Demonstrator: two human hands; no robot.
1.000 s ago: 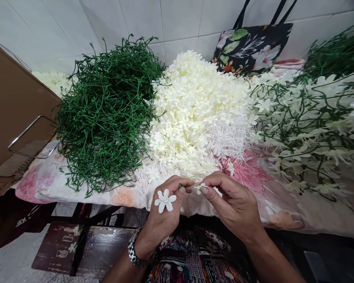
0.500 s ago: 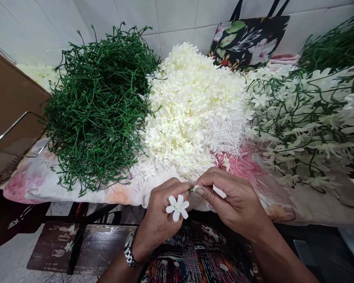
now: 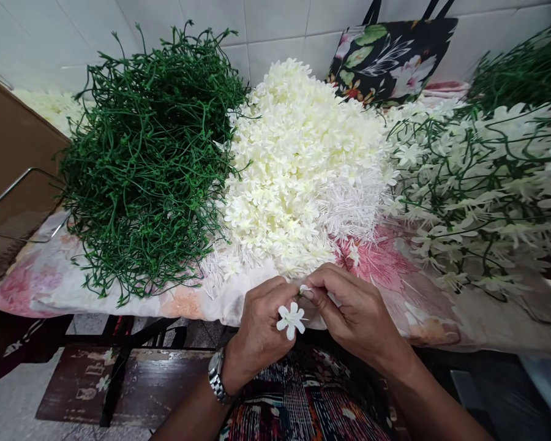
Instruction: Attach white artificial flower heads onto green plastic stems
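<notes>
Two hands meet just below the near edge of the heap of cream blossoms point(image 3: 298, 165), which serves as the marker for everything here. The left hand point(image 3: 262, 331) has its grip pressed together on a thin green stem, mostly hidden, and a finished white flower point(image 3: 291, 319) sticks out in front of its fingers. The right hand point(image 3: 349, 309) pinches a small white blossom point(image 3: 304, 289) between thumb and forefinger, touching the left fingertips at the stem's tip. A metal wristwatch point(image 3: 217, 375) sits on the left wrist. Left of the cream heap, touching it, rises a tangled mound of green stems point(image 3: 151, 153). Right of the heap lie assembled sprays point(image 3: 477, 190) of white flowers on green stalks, spreading to the picture's edge. Behind the heap, against the tiled wall, leans a dark floral bag point(image 3: 390, 58). All of it rests on a worktop covered by a pink flowered cloth point(image 3: 46, 282), whose bare part shows near the left of the heap and below the green mound. A brown cardboard panel point(image 3: 13, 159) stands far left of the mound
</notes>
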